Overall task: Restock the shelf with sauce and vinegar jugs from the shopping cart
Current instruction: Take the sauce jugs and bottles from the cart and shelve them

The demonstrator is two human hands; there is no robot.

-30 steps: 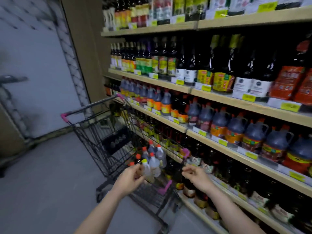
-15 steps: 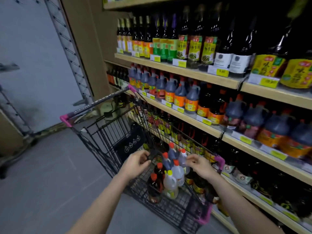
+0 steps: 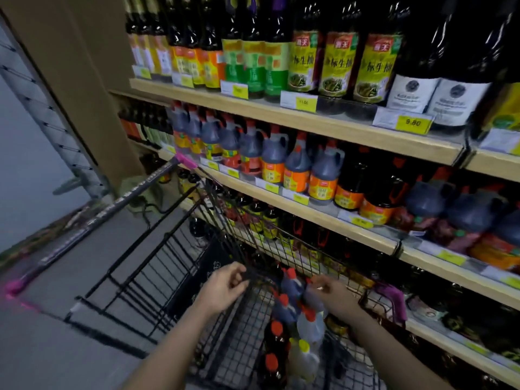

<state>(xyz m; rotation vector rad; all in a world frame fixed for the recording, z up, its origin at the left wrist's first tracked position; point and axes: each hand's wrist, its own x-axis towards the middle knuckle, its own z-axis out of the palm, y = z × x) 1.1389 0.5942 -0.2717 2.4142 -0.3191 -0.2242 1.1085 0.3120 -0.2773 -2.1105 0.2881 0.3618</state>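
Both hands reach into the black wire shopping cart (image 3: 157, 266), the left hand (image 3: 225, 288) with fingers loosely curled and holding nothing, the right hand (image 3: 334, 295) with fingers bent against a dark jug (image 3: 292, 285) among red-capped jugs, beside the stocked wooden shelf (image 3: 323, 215).

Black wire shopping cart (image 3: 157, 280), matt metal, with pink plastic handle caps (image 3: 184, 160); shelf boards (image 3: 295, 118) pale matt wood; tall bottles (image 3: 422, 46) glossy dark, probably glass; jugs (image 3: 323, 175) smooth plastic with glossy paper-like labels
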